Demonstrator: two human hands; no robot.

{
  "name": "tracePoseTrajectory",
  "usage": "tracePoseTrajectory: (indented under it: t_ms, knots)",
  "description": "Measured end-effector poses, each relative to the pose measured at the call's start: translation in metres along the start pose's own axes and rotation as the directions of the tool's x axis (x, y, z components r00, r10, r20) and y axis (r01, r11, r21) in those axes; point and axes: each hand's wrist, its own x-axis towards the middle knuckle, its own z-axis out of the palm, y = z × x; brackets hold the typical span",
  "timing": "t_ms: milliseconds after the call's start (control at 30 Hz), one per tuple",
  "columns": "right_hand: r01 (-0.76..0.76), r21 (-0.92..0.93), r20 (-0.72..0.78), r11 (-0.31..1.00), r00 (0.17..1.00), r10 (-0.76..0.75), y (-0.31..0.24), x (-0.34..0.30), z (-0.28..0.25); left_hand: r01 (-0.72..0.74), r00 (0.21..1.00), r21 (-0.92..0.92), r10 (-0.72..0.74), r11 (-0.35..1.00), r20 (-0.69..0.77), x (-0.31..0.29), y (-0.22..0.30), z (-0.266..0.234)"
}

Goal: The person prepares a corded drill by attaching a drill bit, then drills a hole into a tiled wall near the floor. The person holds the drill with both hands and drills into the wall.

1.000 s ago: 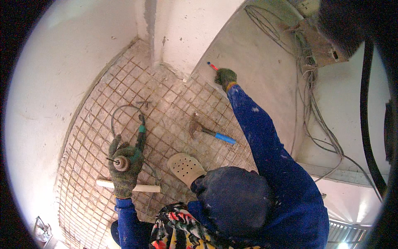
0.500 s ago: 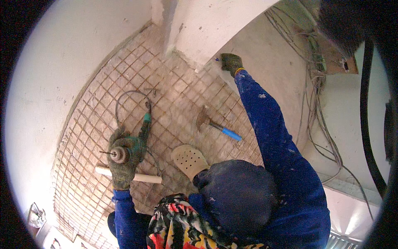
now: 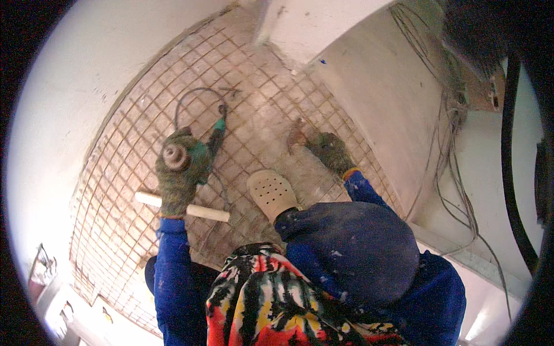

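Observation:
My left hand (image 3: pixel 180 181), in a dark knit glove, is closed around a green power drill (image 3: pixel 199 154), its round chuck (image 3: pixel 175 157) facing up. A pale wooden stick (image 3: pixel 209 213) passes beneath that hand. On the right, my gloved right hand (image 3: pixel 333 153) grips a hammer (image 3: pixel 297 137). The rusty head shows past the fingers, while the hand hides the handle. Beyond it, a small blue piece (image 3: pixel 322 61) sticks out by the base of the white wall corner.
Rusty wire mesh (image 3: pixel 138 135) covers the rough floor. My clog (image 3: pixel 271 193) stands on it. The drill's cord (image 3: pixel 199 89) loops ahead, near a small metal T-shaped piece (image 3: pixel 232 90). Loose cables (image 3: pixel 453 155) hang at the right. A white wall (image 3: pixel 75 104) curves at left.
My right hand has come back from beside the wall corner and taken hold of the hammer. The blue piece stays there. My left hand still holds the drill.

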Motion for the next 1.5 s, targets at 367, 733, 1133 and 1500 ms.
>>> tracePoseTrajectory:
  t_ms: [367, 733, 1133, 1500]
  knots:
    - [0.573, 0.441, -0.465, 0.691, 0.804, -0.37, -0.146, 0.064, -0.098, -0.057, 0.989, 0.242, 0.087, 0.969, -0.116, -0.008, 0.002, 0.006]
    - [0.408, 0.011, -0.474, 0.913, 0.806, -0.354, -0.11, 0.213, -0.008, -0.033, 0.993, -0.002, 0.033, 0.999, -0.11, -0.024, -0.019, -0.01]
    - [0.208, -0.019, -0.254, 0.978, 0.945, -0.206, -0.147, 0.255, 0.003, 0.053, 0.911, -0.062, -0.073, 0.997, -0.406, -0.033, 0.006, 0.001]
    - [0.586, 0.749, -0.469, 0.309, 0.799, -0.377, -0.25, 0.09, -0.096, -0.11, 0.953, -0.217, 0.041, 0.97, -0.3, -0.039, -0.002, -0.009]
